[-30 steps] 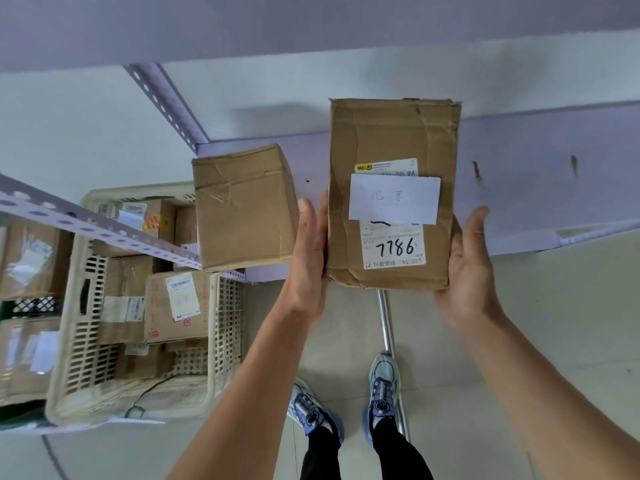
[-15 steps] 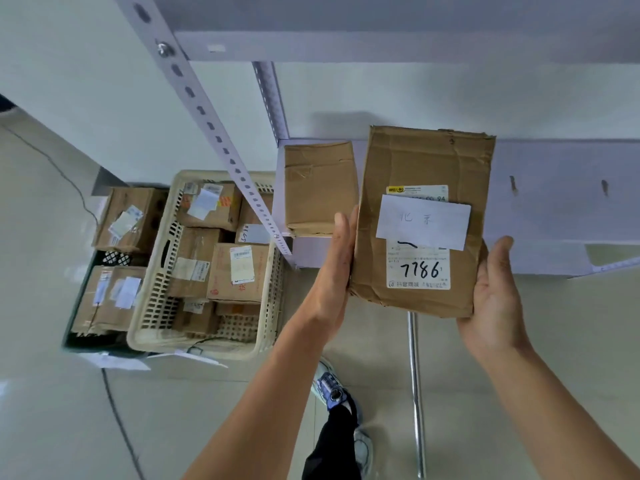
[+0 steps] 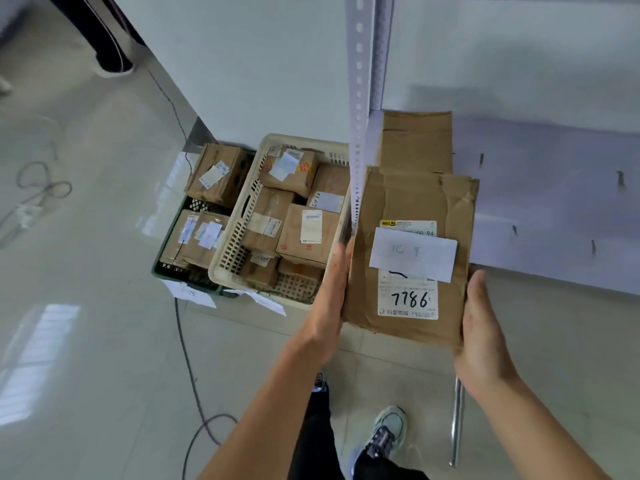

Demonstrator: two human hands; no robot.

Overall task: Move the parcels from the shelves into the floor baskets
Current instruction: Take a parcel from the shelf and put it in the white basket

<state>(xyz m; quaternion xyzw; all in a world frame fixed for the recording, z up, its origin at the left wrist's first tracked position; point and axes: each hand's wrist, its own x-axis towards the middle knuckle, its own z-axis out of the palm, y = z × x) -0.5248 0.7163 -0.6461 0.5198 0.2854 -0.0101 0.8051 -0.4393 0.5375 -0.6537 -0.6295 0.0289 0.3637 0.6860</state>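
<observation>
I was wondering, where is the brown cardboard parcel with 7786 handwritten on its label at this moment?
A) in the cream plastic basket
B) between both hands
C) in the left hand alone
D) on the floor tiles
B: the brown cardboard parcel marked 7786 is carried with the left hand on its left side and the right hand on its right, apart from the cream plastic basket.
</observation>
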